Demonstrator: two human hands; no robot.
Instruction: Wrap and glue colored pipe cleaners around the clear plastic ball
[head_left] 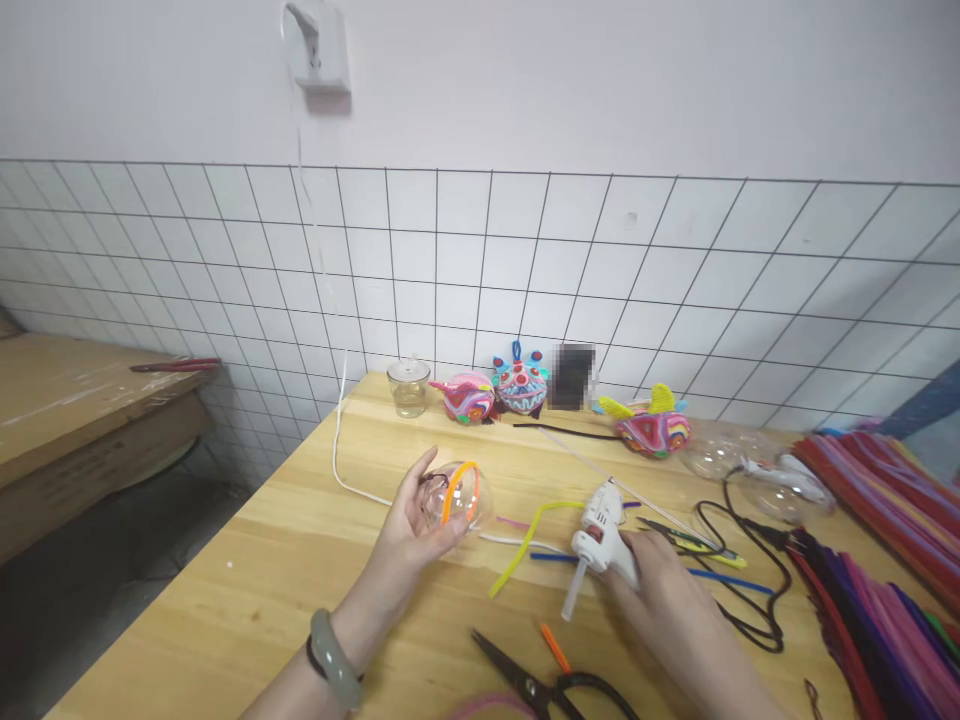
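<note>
My left hand (415,522) holds a clear plastic ball (463,495) a little above the wooden table (285,560); an orange pipe cleaner (454,488) runs around the ball. My right hand (664,590) grips the handle of a white glue gun (600,525), whose nozzle points up and away while a glue stick juts out of its back toward me. The gun rests low over the table, to the right of the ball. A jade-coloured bangle sits on my left wrist.
Black scissors (525,685) and a short orange piece (553,647) lie near the front edge. Yellow (525,540) and blue pipe cleaners, black cables (742,590), a pipe cleaner pile (885,540), colourful finished figures (519,385), a glass jar (409,387) and clear ball halves (720,450) surround them.
</note>
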